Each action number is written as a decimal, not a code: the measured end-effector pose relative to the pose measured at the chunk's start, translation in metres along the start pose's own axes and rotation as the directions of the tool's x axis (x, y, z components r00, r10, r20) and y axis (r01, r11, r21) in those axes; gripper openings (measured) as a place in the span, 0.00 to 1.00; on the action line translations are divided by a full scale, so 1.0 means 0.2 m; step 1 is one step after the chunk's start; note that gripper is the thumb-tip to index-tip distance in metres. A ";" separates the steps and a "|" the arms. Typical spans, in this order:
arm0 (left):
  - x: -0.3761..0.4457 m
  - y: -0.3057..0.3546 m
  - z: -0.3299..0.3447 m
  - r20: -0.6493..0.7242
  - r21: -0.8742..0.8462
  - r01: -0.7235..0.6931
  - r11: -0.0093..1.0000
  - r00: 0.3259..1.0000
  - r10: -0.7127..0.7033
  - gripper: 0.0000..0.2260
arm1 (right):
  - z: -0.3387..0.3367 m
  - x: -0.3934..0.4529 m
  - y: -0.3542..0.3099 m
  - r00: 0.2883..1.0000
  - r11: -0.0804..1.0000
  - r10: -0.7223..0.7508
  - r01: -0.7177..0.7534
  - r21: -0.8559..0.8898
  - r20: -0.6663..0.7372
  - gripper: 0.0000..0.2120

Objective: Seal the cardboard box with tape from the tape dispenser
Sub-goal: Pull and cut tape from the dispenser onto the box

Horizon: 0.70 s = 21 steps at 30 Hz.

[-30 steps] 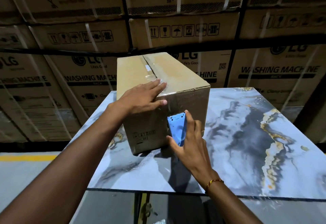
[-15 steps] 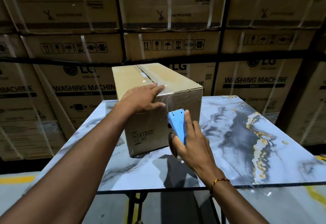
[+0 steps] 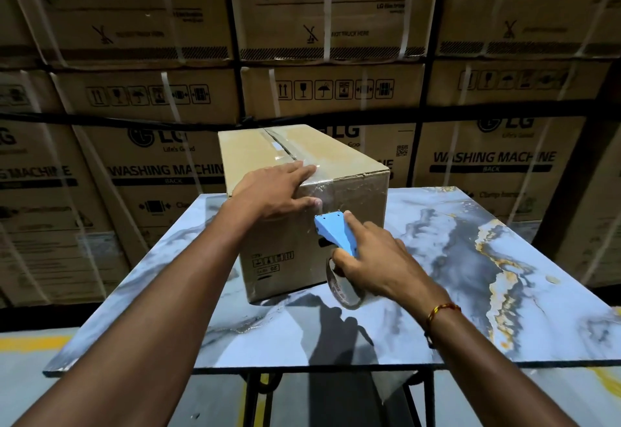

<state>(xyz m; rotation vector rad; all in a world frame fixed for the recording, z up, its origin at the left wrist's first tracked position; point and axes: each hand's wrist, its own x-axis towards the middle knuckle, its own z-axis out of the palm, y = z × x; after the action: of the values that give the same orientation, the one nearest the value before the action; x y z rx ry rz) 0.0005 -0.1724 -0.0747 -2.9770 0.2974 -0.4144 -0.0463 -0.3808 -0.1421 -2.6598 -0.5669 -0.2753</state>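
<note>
A brown cardboard box (image 3: 356, 205) stands on the marble-patterned table (image 3: 453, 292). Clear tape runs along its top seam and folds over the near top edge. My left hand (image 3: 279, 191) lies flat on that near top corner, fingers spread, thumb on the front face. My right hand (image 3: 373, 258) grips a blue tape dispenser (image 3: 336, 233) with its tape roll (image 3: 342, 289) below. The dispenser's toothed blade points up against the box's front face, just below my left thumb.
Behind the table rises a wall of large strapped washing-machine cartons (image 3: 490, 164). The table stands on a dark metal frame (image 3: 258, 393). Grey floor with a yellow line (image 3: 33, 342) lies to the left.
The dispenser has slid a little down the front face and the tape roll now shows under my right hand. My left hand stays pressed on the top corner. The camera tilted slightly.
</note>
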 end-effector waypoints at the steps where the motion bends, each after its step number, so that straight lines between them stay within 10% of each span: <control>1: 0.00 0.00 0.00 0.001 0.001 0.001 1.000 1.000 -0.001 0.36 | -0.03 0.02 -0.01 1.000 1.000 -0.019 0.019 -0.009 0.024 0.33; 9: 0.01 -0.01 0.00 0.010 -0.002 0.003 1.000 1.000 -0.003 0.37 | 0.04 0.11 0.07 0.897 0.999 0.043 -0.038 -0.021 0.439 0.24; 21: 0.01 -0.03 0.00 0.045 -0.024 -0.003 1.000 0.999 0.005 0.37 | 0.20 0.06 0.34 0.891 0.667 0.143 -0.408 0.623 0.431 0.13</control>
<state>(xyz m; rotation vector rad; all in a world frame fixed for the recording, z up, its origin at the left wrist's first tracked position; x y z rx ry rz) 0.0030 -0.1663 -0.0731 -3.0034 0.3057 -0.3459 -0.0019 -0.4157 -0.1981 -1.9780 -0.2593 0.4479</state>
